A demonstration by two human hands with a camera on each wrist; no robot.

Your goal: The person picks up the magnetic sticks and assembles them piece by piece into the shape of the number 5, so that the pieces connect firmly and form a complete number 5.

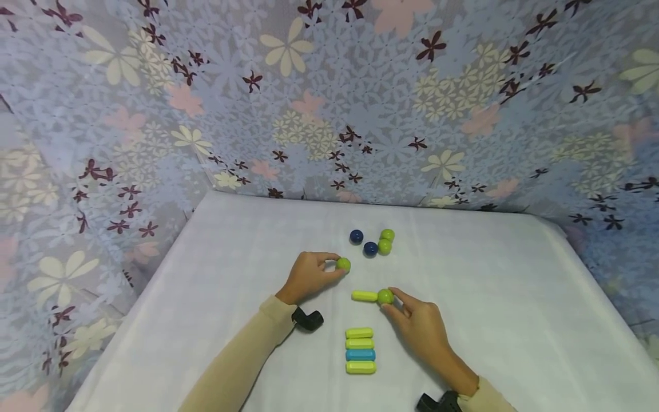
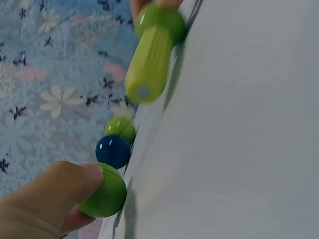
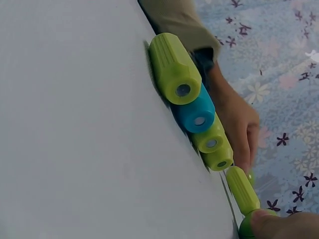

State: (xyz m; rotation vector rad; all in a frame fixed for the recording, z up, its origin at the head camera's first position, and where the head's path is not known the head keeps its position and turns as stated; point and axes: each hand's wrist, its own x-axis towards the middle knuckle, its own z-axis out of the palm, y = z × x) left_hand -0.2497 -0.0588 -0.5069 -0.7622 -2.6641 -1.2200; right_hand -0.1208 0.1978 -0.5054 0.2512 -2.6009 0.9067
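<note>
The left hand sits beyond and left of the four-rod row, fingers directed right; thumb and forefinger pinch a green ball. The single rod lies beyond the row, its right end against a second green ball. Navy balls and loose green balls rest farther beyond the row. The right hand, right of the row, angles forward-left; thumb and forefinger narrowly pinch the second green ball.
</note>
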